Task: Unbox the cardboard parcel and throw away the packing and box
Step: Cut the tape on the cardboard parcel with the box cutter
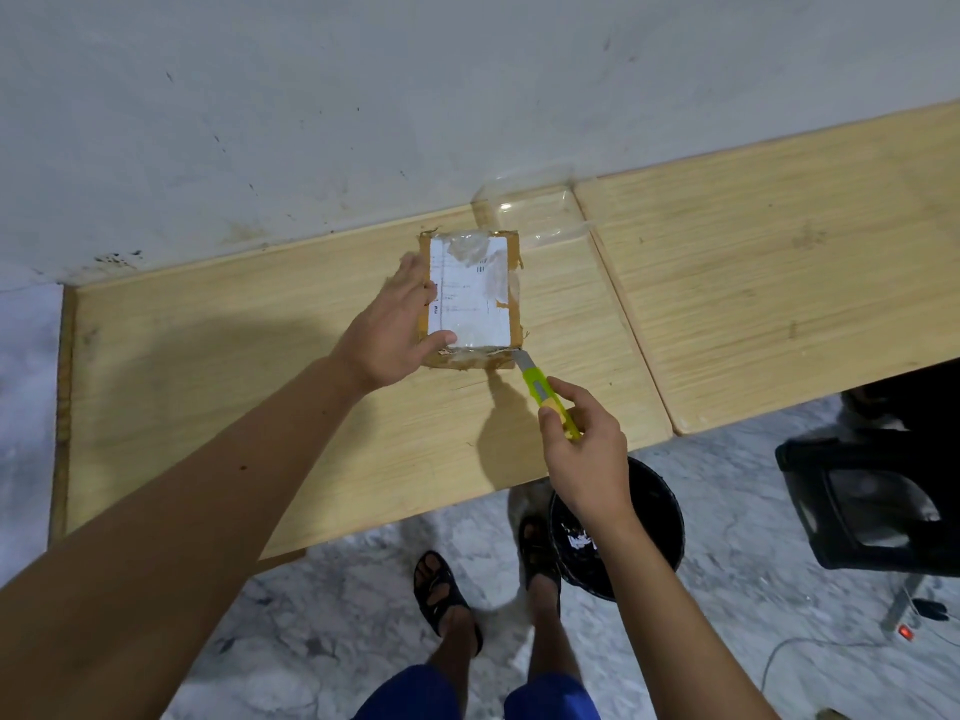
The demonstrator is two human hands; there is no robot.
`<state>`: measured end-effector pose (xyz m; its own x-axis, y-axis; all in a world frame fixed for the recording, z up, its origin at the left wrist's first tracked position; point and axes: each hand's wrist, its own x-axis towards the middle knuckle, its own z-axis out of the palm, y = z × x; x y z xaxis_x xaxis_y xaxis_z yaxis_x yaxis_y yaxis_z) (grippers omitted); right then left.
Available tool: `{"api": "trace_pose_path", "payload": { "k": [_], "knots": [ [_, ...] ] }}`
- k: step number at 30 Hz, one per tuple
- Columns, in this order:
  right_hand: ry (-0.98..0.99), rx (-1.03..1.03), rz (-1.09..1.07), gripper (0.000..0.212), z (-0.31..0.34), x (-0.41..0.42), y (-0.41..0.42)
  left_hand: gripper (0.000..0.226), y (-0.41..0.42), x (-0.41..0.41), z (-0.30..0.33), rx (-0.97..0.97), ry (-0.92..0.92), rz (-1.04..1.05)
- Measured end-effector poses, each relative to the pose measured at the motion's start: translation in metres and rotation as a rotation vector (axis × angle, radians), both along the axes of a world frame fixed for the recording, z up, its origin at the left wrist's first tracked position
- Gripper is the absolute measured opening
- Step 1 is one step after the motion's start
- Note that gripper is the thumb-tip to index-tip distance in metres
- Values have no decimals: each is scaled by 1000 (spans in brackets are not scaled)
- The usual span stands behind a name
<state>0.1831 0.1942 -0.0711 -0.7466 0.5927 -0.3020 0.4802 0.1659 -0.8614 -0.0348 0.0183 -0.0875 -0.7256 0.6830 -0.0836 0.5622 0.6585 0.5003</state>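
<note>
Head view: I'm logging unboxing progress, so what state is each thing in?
Parcel: shut, taped, flat on table, label up.
Knife: blade out, tip at parcel's near right corner.
Left hand: holds parcel's left side, thumb on top.
Right hand: grips knife handle.
Bin: open, on floor, scraps inside.

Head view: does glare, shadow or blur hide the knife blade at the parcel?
Head view: the utility knife blade shows sharp at the near right corner of the cardboard parcel; glare on the tape washes out part of the label; the right hand casts its shadow on the table, not on the blade.
</note>
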Motion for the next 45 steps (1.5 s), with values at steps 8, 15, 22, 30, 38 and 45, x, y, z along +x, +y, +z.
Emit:
{"api": "trace_pose_path", "payload": {
  "k": [8,15,22,30,38,45],
  "knots": [
    [15,44,-60,33,-3,-25,31,96,24,18,7,-59,86,103],
    [16,68,-57,34,-5,-33,45,88,15,6,-5,70,181,57],
    [50,6,-96,34,-10,-32,24,101,16,6,-15,50,166,-15],
    [85,39,-161,33,-9,-38,16,102,18,7,-17,51,148,17],
    [86,69,-142,33,-10,-42,2,105,23,6,-15,43,67,57],
    [64,94,-147,29,-9,-45,-15,103,27,5,-7,17,-22,68]
  ]
}}
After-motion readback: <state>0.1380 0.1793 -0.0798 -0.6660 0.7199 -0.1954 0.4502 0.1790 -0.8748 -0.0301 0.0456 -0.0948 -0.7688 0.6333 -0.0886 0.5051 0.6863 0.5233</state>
